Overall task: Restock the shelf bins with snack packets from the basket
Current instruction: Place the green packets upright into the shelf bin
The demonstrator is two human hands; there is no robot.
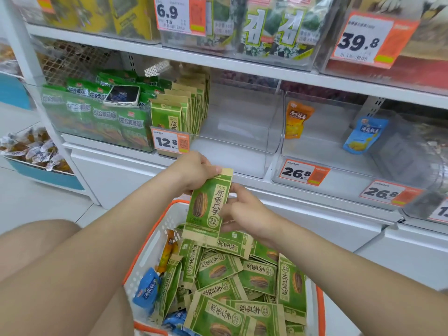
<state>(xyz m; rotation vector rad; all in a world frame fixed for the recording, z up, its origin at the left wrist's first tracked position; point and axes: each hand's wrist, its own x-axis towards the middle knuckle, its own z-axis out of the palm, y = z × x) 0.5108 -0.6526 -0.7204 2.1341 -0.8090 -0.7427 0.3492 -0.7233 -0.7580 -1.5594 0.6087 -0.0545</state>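
Hands: left hand (196, 172) pinches the top of one green sunflower-seed packet (206, 204); right hand (244, 212) grips its side, above the basket (150, 241).
Basket: many matching packets.
Shelf bin (242, 141): same packets upright behind price tag "12.8" (169, 141).
Other tags: "26.8" twice, "6.9", "39.8".
Neighbouring bins: one orange packet (297, 120), one blue packet (364, 134).

The basket (155, 241) runs off the bottom edge at its near end. A price tag (440, 211) is cut by the right edge. The left hand (194, 173) has its fingers hidden behind the held packet (206, 207).
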